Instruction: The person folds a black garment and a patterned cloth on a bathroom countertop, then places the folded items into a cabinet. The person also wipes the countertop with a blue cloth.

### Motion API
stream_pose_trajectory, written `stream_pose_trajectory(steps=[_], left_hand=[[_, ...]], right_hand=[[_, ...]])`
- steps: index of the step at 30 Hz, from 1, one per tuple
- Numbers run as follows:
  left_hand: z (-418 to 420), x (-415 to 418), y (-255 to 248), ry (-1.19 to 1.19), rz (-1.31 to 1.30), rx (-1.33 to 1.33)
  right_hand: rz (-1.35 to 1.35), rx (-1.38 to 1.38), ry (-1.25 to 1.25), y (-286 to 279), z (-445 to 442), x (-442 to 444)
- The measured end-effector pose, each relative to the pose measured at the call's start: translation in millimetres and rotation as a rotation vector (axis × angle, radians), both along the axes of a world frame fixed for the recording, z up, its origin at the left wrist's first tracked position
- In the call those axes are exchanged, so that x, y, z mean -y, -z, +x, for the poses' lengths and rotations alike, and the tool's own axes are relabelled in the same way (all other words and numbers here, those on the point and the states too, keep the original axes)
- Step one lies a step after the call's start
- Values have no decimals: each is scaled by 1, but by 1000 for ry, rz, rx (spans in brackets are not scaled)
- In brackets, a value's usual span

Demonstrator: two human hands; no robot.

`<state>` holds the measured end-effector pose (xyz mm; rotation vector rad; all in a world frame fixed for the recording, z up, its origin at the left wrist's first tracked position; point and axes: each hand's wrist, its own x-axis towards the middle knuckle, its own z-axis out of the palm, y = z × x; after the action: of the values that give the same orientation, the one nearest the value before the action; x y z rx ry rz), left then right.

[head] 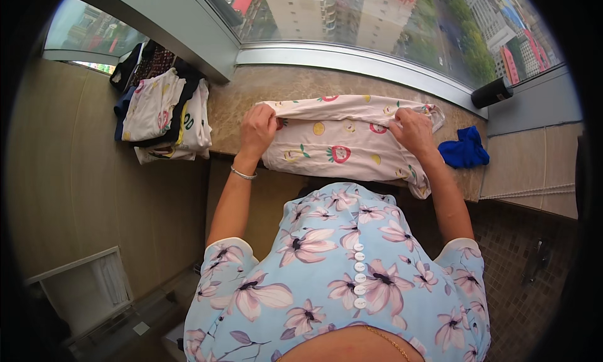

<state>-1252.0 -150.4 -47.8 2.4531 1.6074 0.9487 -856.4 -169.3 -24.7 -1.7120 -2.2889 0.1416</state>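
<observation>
A pale pink fruit-print garment (pixel 339 145) lies spread across the stone windowsill, its near edge hanging slightly over the front. My left hand (pixel 259 126) pinches the fabric at its far left corner. With bent fingers, my right hand (pixel 412 128) grips the same far strip toward the right end. Between both hands that strip is drawn over in a fold, and the fingertips are partly hidden by cloth. At the right, a loose end of the garment dangles beside my right forearm. A crumpled blue cloth item (pixel 465 149) rests on the sill right of that forearm.
A stack of folded clothes (pixel 162 112) stands on the sill's left end. The window frame (pixel 348 60) borders the marble sill (pixel 231 102) at the back. A black cylinder (pixel 491 93) sits in the right corner, above a beaded cord (pixel 527 192).
</observation>
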Motion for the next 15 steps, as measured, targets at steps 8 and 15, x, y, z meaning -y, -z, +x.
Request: stream_pose_trajectory(steps=[8,15], left_hand=[[-23,31,16,-8,-178,-92],[-40,26,28,-59,-247,-205]], right_hand=[[125,71,-267,41,-41,-13],[171,5,-221,28,-30,-16]])
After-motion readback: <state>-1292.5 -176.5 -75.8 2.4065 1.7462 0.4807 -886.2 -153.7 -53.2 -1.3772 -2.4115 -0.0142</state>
